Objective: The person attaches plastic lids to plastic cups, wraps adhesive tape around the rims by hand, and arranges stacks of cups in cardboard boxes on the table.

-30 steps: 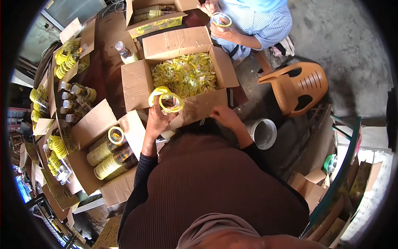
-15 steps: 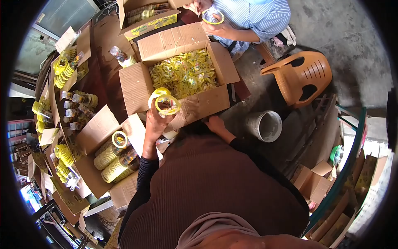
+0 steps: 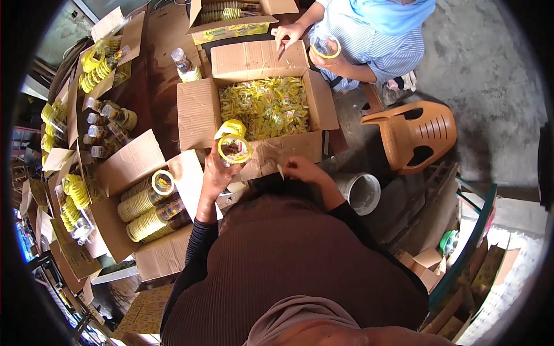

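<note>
My left hand point(image 3: 216, 173) is wrapped round a clear cup with a yellow rim point(image 3: 235, 149); a second yellow-rimmed cup point(image 3: 231, 128) touches it just behind. Small printed bits show inside the front cup. Beyond stands an open cardboard box point(image 3: 196, 109) full of small yellow packets point(image 3: 265, 106). My right hand point(image 3: 302, 169) is at the box's near flap, its fingers pinched on a small pale strip point(image 3: 280, 170). To the left, an open carton point(image 3: 115, 230) holds stacks of yellow-rimmed cups point(image 3: 144, 225).
Across the box, a co-worker in a striped shirt point(image 3: 375, 57) holds a similar cup point(image 3: 325, 46). A white bucket point(image 3: 363, 194) and an orange chair point(image 3: 418, 135) stand at the right. Cup stacks point(image 3: 109, 124) and another carton point(image 3: 231, 32) lie on the table.
My right hand has risen from the box's near edge and now shows a pale strip at its fingers. The co-worker's free hand has moved over the box's far flap. The camera view has shifted.
</note>
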Motion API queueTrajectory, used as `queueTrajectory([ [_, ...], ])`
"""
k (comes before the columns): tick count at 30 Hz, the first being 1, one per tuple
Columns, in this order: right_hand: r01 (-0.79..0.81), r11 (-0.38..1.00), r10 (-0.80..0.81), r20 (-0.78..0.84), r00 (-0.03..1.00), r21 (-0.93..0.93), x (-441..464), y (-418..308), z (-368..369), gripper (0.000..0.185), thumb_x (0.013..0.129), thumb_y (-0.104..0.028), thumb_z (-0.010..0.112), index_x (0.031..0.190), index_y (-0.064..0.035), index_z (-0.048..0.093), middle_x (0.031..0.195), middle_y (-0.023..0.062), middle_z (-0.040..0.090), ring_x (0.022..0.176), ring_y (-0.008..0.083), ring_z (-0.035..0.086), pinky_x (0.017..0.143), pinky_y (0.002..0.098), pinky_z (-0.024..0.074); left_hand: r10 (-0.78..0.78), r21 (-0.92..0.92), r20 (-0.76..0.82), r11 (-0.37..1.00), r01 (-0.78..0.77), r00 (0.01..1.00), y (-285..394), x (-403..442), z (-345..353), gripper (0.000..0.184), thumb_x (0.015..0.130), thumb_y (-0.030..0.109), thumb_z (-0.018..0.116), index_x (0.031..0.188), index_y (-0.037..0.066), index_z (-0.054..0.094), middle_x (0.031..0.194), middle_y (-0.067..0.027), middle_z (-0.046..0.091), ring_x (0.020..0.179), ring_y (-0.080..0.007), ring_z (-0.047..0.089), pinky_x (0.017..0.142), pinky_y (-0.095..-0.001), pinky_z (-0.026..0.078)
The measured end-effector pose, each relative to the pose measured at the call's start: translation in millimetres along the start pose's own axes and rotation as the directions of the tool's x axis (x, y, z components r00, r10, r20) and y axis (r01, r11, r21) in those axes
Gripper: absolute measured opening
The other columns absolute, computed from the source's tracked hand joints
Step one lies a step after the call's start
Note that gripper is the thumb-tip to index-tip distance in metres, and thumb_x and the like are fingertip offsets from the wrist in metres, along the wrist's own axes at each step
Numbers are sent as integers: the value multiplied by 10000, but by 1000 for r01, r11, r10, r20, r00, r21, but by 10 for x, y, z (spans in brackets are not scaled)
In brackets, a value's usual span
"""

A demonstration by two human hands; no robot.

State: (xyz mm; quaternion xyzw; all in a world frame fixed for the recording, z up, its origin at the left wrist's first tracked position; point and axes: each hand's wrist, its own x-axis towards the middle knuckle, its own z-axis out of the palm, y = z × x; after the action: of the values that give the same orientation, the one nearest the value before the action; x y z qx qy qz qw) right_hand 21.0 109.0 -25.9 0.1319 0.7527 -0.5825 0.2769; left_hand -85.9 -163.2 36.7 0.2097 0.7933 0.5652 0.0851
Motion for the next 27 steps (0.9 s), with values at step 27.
queueTrajectory([
  [27,153,986,-167,-376,912,-69,-87,-32,-29,295,913,-155,621,1173,-17,592,1002,69,645,922,147,601,839,289,480,241,71,-5,968,-240,971,-279,19,407,936,679,94,822,1389,-45,228,1005,-215,657,897,-361,670,788,-398,531],
])
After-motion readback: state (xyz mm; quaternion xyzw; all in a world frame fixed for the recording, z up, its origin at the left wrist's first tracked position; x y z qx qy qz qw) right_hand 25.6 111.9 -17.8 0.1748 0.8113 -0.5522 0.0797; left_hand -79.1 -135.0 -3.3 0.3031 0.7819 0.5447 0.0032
